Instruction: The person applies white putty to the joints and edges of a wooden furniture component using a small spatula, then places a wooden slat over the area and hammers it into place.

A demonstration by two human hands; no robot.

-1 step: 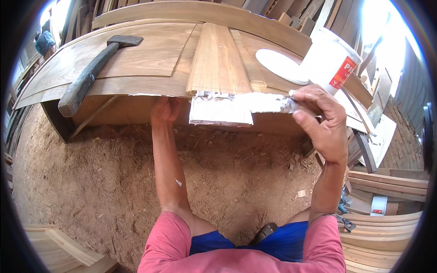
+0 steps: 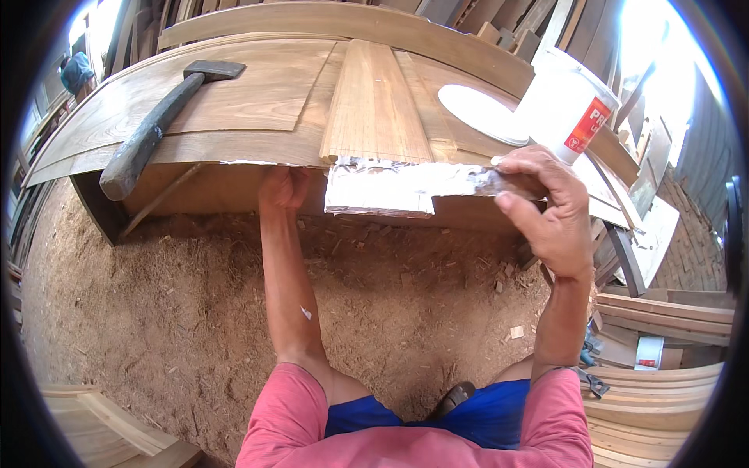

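At the workbench edge, crinkled silvery foil strip (image 2: 406, 187), right hand (image 2: 546, 210) pinching it, left hand (image 2: 282, 187) gripping under the board (image 2: 374, 109).

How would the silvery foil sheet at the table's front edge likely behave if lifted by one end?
The foil sheet looks thin and crinkled, so it would probably flop and bend. It seems light for its size and could tear along its ragged lower edge. The right hand pinches one end; the left hand is at the table edge.

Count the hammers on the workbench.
1. The hammer lies on the bench's left side, its dark head toward the far edge and its handle end jutting over the near edge, well left of the left hand. Others may be hidden off-frame.
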